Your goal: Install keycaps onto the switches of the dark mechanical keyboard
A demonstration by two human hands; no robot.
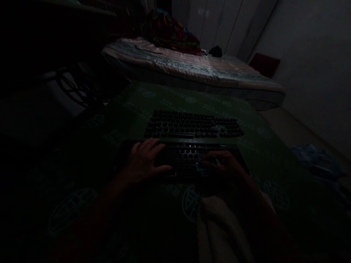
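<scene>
A dark keyboard base [189, 155] lies on a green printed cloth, its keycaps off at least across the middle, where rows of round key positions show. My left hand [144, 159] rests on its left part with the fingers spread. Over the right part, my right hand [222, 164] is closed in a pinch. A small bluish, pale-edged thing shows at its fingertips, too dark to name. Just behind the base, loose black keycaps [182, 124] are laid out in keyboard order, with a gap toward the right.
The green cloth [164, 96] covers the table. A light towel [219, 226] lies at the front, by my right forearm. Behind stands a bed mattress [192, 69] with a red patterned blanket [172, 36]. Bluish fabric [315, 159] is at the right. The room is very dark.
</scene>
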